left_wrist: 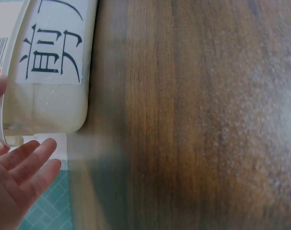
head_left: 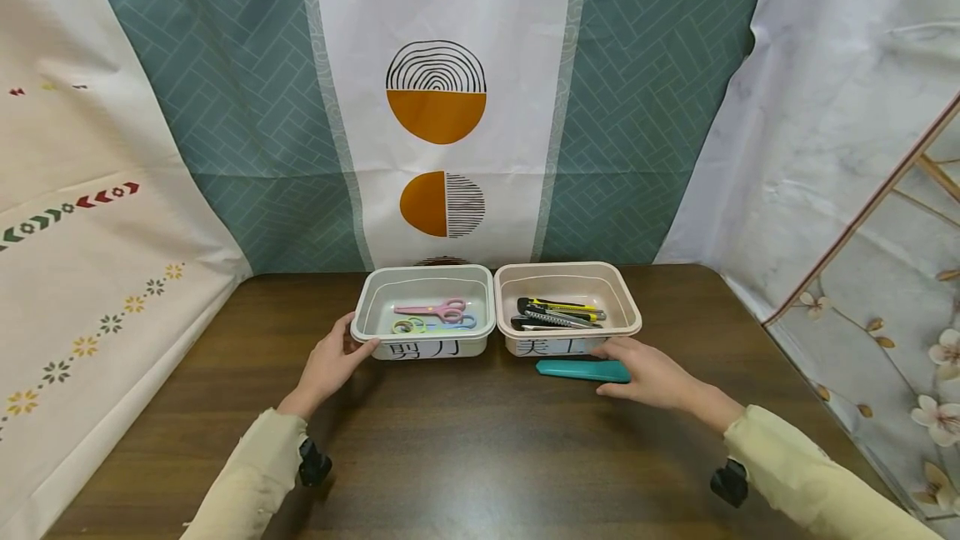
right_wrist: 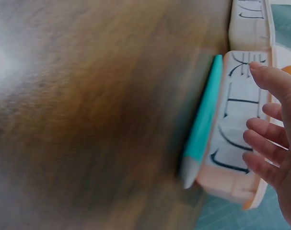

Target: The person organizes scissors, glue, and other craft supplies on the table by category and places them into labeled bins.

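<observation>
Two labelled bins stand side by side at the back of a dark wooden table (head_left: 450,457). The grey-green left bin (head_left: 362,313) holds pink scissors (head_left: 435,308) and other coloured pairs. The beige right bin (head_left: 634,317) holds several utility knives (head_left: 558,313). A teal utility knife (head_left: 577,370) lies flat on the table just in front of the right bin, also seen in the right wrist view (right_wrist: 203,120). My left hand (head_left: 352,348) rests at the left bin's front-left corner (left_wrist: 49,100), fingers (left_wrist: 28,153) straight. My right hand (head_left: 622,367) hovers at the teal knife's right end, fingers (right_wrist: 262,139) relaxed and gripping nothing.
Patterned cloths hang close behind the bins and along both sides. The table's right edge (head_left: 787,357) runs diagonally beside a floral sheet. Bare wood stretches from the bins to the near edge between my sleeves.
</observation>
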`<state>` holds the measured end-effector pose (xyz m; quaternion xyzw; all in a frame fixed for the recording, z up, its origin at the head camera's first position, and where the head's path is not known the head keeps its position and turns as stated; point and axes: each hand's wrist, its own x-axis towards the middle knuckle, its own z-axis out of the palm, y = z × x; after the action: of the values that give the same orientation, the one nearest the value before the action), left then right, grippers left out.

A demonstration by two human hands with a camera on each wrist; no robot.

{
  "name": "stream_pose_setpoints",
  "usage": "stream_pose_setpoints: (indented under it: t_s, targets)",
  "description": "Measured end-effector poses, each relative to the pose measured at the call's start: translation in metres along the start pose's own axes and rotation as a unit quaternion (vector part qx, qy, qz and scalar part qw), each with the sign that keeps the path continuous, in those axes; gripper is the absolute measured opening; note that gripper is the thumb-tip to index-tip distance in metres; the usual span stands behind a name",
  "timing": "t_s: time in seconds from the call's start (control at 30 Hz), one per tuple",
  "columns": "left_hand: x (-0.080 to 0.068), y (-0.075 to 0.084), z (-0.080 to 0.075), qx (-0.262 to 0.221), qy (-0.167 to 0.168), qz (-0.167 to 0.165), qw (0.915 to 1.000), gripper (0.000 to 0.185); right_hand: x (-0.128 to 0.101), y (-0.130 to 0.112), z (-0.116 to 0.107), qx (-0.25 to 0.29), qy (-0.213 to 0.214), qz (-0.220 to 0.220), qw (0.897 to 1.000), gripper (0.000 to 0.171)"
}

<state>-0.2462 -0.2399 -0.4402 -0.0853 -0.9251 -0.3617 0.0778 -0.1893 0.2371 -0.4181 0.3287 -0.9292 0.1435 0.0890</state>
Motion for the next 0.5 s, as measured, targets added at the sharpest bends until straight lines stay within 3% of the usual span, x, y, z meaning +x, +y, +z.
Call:
stream_pose_setpoints:
  t_s: [0.5]
  targets:
    - [-0.004,-0.006,-0.001,-0.007,0.000,0.011,0.9999,0.073,-0.014,0.012,0.027,0.021,0.016,0.071,0.997,0.049]
